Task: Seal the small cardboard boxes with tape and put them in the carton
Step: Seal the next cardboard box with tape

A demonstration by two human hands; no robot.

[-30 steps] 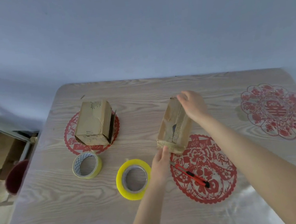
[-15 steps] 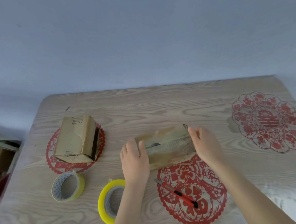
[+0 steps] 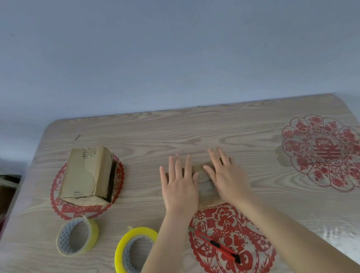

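Likely home: wood-grain table (image 3: 196,130), 3 red paper-cut decals (image 3: 327,154), plain wall (image 3: 165,49).

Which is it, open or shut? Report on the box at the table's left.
Open: the box lies on its side, its right end gaping dark.

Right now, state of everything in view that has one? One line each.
Left hand: open, flat, pressing the small box.
Right hand: open, flat, pressing the same box.
Small box: lying flat under both palms; seal hidden.
Second box: on its side, right-facing end open, untaped.
Pale tape roll: not held, loose end sticking up.
Bright yellow tape roll: not held.
Utility knife: not held; blade position unclear.
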